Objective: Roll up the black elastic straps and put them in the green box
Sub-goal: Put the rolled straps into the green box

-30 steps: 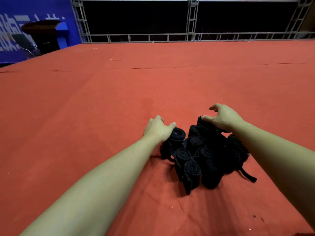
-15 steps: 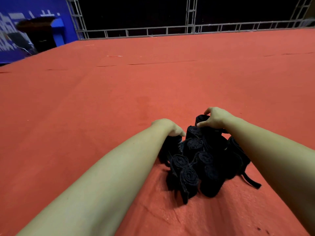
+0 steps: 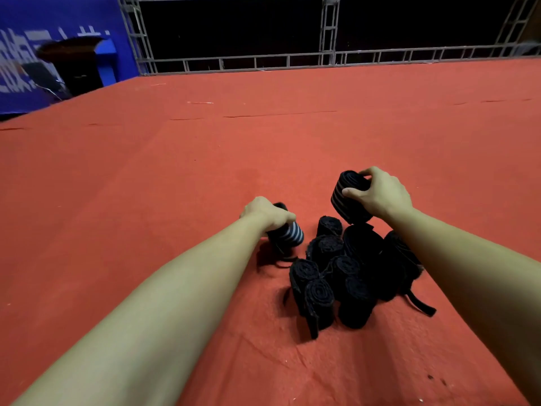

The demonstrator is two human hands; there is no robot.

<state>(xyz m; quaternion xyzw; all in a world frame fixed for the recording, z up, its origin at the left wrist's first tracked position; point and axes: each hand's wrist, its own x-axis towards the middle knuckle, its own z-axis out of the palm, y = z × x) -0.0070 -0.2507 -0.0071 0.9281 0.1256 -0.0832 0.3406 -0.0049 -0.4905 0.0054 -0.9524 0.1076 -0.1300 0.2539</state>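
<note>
- The left hand (image 3: 270, 213) grips one rolled strap (image 3: 285, 234) from above, fingers curled round its top; the roll sits at the left edge of the pile (image 3: 348, 273) on the red cloth (image 3: 146, 186), a little apart from the others.
- The right hand (image 3: 380, 194) grips a second roll (image 3: 348, 197), thumb and fingers round its upper end, at the far side of the pile; whether it is clear of the rolls below cannot be told.
- The green box is not in view, so the carry has to begin with finding it.
- To do this well, each grip should likely squeeze across the coil, so the outer lap stays pinned and cannot unwind.
- A loose tail (image 3: 418, 304) trails from the pile at the right; lifting straight up should avoid snagging it.
- The remaining rolls lean on one another, so a slow lift may keep them from toppling.
</note>
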